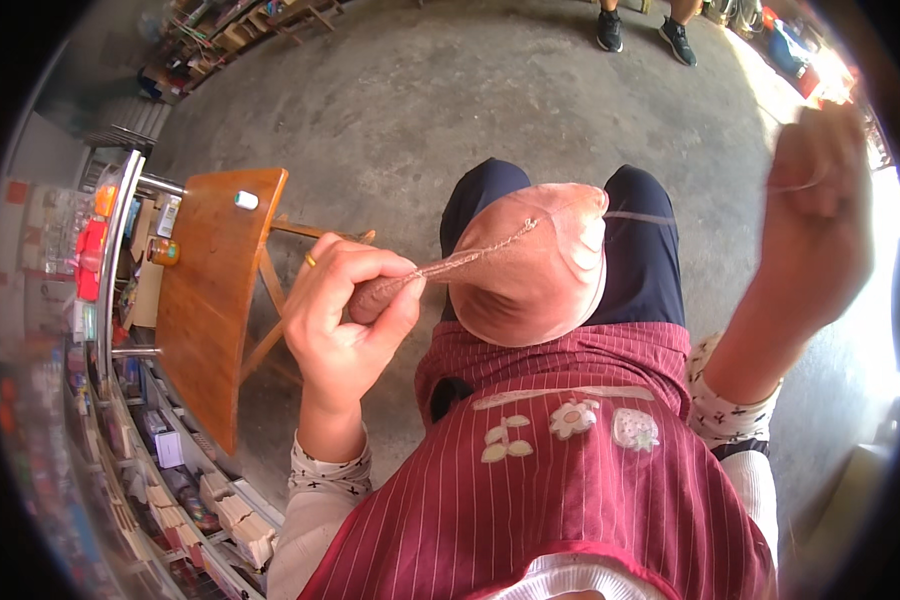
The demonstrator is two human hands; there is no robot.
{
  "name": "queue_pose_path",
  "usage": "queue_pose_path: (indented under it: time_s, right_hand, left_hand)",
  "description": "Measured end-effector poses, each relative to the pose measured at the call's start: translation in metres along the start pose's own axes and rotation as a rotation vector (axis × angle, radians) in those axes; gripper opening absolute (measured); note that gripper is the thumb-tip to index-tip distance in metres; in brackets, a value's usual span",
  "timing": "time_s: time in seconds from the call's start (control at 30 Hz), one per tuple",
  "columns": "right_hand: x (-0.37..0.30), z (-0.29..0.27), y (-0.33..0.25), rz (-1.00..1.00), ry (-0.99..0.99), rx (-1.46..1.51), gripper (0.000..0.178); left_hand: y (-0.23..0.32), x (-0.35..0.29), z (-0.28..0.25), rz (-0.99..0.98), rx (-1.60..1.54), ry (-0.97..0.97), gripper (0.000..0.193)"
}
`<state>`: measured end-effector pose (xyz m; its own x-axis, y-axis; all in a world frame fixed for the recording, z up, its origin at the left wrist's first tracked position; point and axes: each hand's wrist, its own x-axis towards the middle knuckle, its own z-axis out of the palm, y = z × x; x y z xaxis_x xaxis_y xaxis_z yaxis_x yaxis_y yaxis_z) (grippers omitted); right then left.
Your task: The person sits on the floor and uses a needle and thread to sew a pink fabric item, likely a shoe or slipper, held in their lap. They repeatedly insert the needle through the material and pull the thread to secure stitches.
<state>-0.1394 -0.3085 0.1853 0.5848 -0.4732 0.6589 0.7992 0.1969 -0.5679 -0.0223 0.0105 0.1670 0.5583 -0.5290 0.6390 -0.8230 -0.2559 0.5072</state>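
Observation:
A pink satiny piece shaped like a bra cup (535, 290) lies over my lap, its rounded side bulging between my knees. My left hand (345, 305), with a yellow ring, is closed in a pinch on its gathered, stitched edge. Rough stitching runs along that edge toward the middle of the piece. Raised at the far right, my right hand (815, 210) is curled and blurred by motion. A thin pale thread (640, 217) stretches from the piece toward it, and a strand shows by its fingers. Whether a needle is there I cannot make out.
To the left stands a brown wooden folding table (215, 300) with a small white-and-green object (246, 200) on it. Stocked shelves (185, 490) line the left side. Another person's black shoes (678, 42) are on the concrete floor (400, 110) ahead.

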Motion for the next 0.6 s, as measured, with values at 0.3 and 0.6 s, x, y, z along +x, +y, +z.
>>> queue_pose_path:
  time_s: [0.3,0.6]
  right_hand:
    - [-0.076,0.095,0.063,0.793,-0.496,-0.35,0.01]
    - [-0.076,0.093,0.066,0.725,-0.508,-0.413,0.008]
  left_hand:
    - [0.004,0.0,-0.002,0.005,-0.015,-0.014,0.02]
    - [0.005,-0.001,-0.002,-0.009,-0.014,-0.021,0.02]
